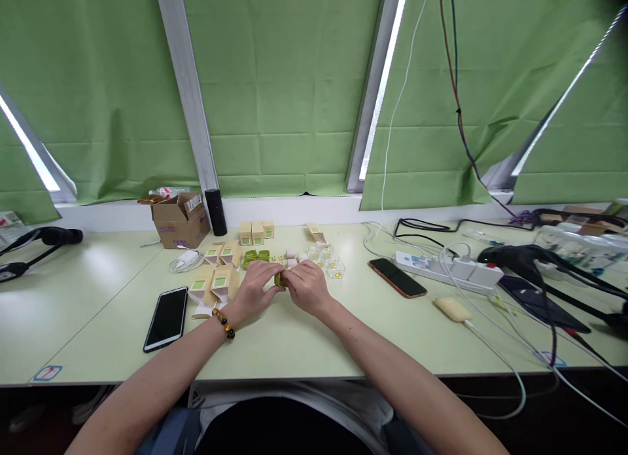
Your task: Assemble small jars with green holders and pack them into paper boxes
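Observation:
My left hand [256, 289] and my right hand [307, 288] meet over the middle of the table. Between their fingertips they pinch a small olive-green piece [279, 280], mostly covered by the fingers. Just beyond the hands lie similar green pieces [250, 256], small pale cylinders [291, 254] and a cluster of clear plastic cups [335, 270] with yellowish spots inside. Left of the left hand stand several open kraft paper boxes [223, 281] with green-showing windows. Farther back is a row of closed kraft boxes [252, 233], and an open one [316, 233] lies to the right.
A white-framed phone [165, 318] lies left of my left forearm; another phone [397, 277] is at right beside a power strip [449, 272] with tangled cables. A cardboard box [180, 222] and a black cylinder [216, 213] stand at the back. A yellowish charger-like block [452, 309] lies front right.

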The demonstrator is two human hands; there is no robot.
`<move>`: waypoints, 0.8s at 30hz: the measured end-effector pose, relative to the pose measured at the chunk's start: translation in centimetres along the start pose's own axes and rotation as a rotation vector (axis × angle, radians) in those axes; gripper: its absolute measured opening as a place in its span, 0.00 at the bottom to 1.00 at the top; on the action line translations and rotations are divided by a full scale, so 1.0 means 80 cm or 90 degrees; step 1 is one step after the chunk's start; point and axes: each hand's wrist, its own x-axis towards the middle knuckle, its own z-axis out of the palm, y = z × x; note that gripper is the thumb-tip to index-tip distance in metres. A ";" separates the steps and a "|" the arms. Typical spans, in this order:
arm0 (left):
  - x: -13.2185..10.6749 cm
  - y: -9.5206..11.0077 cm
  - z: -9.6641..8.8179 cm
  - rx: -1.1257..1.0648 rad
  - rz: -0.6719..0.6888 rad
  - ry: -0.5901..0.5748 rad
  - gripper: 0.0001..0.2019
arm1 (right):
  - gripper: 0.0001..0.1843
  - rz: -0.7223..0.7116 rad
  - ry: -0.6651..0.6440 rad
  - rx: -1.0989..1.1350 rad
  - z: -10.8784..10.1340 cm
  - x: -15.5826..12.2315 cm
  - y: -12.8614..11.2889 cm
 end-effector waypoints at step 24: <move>0.001 -0.008 0.006 -0.036 -0.089 0.070 0.31 | 0.29 0.210 -0.056 0.408 0.007 -0.010 0.007</move>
